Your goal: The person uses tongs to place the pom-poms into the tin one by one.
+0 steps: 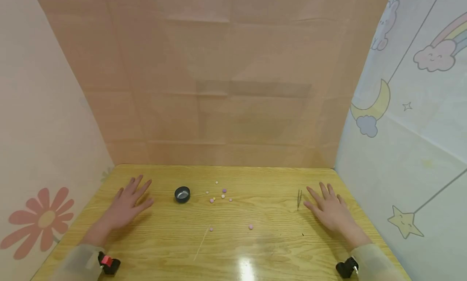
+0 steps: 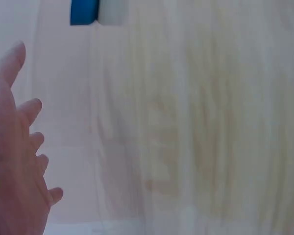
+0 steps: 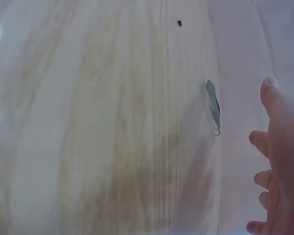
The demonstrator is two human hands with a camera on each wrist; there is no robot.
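Note:
My left hand (image 1: 125,208) is spread with nothing in it above the left part of the table. To its right stands a small dark round bowl (image 1: 182,195). My right hand (image 1: 330,211), fingers spread and holding nothing, is over the right part. Just left of its fingertips lies a pair of metal tweezers (image 1: 299,200), also seen in the right wrist view (image 3: 213,105). Between the hands are several small beads, among them a purple bead (image 1: 224,190), a yellow bead (image 1: 214,198) and a pink bead (image 1: 250,227). A thin pale strand (image 1: 201,243) lies nearer the front, beside another pink bead (image 1: 211,229).
The wooden table (image 1: 164,248) meets an upright brown sheet (image 1: 226,110) at its back. Patterned sheets flank both sides. A tiny dark speck (image 1: 303,234) lies near the right hand. A blue object (image 2: 84,12) of unclear kind edges into the left wrist view.

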